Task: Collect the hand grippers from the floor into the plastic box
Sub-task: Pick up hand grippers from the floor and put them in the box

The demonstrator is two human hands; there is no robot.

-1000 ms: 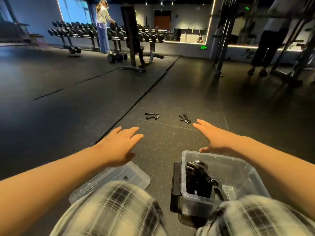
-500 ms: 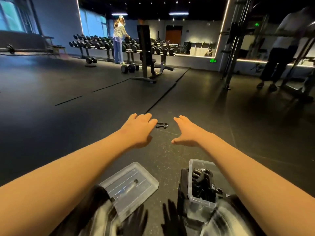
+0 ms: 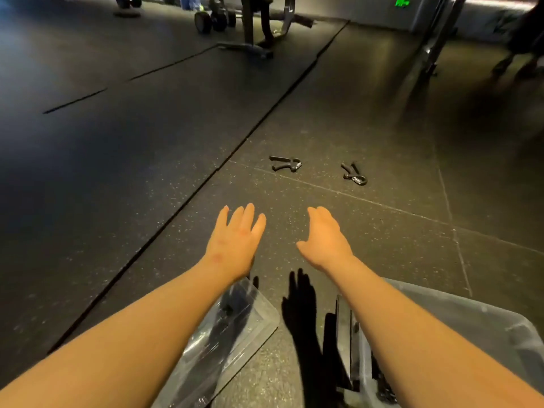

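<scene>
Now both hands reach out, left hand (image 3: 235, 240) and right hand (image 3: 325, 238) spread open, each grip empty. Next move, I'd say: close on the two hand grippers (image 3: 285, 164) (image 3: 354, 173) lying ahead on the floor (image 3: 382, 245).

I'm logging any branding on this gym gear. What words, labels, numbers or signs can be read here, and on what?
Green lit sign at the top, on the far wall: blurred, unreadable.
Two hand grippers on the floor: no legible marking.
Plastic box and lid: no label visible.
Nothing else carries text that can be read.
</scene>
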